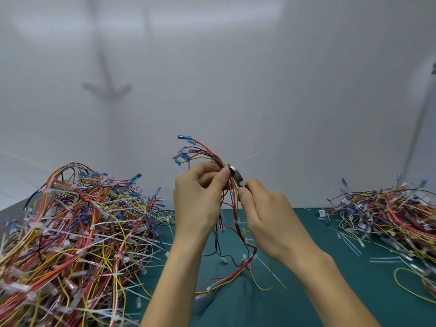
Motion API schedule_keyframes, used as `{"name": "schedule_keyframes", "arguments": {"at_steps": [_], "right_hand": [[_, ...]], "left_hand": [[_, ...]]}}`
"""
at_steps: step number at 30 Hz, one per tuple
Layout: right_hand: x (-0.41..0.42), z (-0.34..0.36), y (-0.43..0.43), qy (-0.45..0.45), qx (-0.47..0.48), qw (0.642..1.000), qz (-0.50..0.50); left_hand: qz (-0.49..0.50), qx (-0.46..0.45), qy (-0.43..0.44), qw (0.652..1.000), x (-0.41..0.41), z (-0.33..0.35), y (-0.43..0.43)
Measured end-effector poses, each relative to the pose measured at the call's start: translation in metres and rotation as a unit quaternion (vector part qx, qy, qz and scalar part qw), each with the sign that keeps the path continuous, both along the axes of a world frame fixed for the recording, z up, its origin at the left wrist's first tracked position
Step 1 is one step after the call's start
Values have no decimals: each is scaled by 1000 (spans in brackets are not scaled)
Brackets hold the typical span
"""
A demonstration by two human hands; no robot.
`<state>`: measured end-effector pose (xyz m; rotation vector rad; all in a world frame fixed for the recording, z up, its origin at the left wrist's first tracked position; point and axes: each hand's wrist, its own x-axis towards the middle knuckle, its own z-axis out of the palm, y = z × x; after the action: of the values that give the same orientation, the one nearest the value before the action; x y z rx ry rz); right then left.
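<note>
Multicoloured wire harness (207, 154) inside left grip (200, 192), cutters (237, 177) alongside.

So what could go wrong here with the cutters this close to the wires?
The cutters sit right against the wire harness, so they could nick a wire instead of the cable tie tail. The left hand has its thumb beside the blades, which might pinch it. The tail could fly off.

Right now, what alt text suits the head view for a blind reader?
The left hand grips a raised wire harness while the right hand holds small cutters against it. A left pile and right pile of harnesses lie on the green mat.
</note>
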<state>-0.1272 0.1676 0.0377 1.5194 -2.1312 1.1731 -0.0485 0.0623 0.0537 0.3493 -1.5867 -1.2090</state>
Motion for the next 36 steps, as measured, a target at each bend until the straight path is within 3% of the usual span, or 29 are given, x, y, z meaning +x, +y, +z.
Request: {"name": "schedule_keyframes", "arguments": {"at_steps": [19, 26, 29, 32, 36], "right_hand": [[1, 9, 7, -76, 30, 997, 15], [5, 12, 7, -157, 16, 986, 46], [4, 14, 9, -273, 3, 956, 111], [1, 18, 10, -386, -71, 911, 127], [-5, 20, 11, -411, -154, 892, 104]], "left_hand": [[81, -114, -60, 988, 3, 1, 1], [78, -139, -68, 985, 7, 0, -7], [43, -133, -60, 988, 10, 3, -10], [-10, -92, -62, 994, 12, 5, -12], [-94, -20, -87, 992, 15, 5, -13]]}}
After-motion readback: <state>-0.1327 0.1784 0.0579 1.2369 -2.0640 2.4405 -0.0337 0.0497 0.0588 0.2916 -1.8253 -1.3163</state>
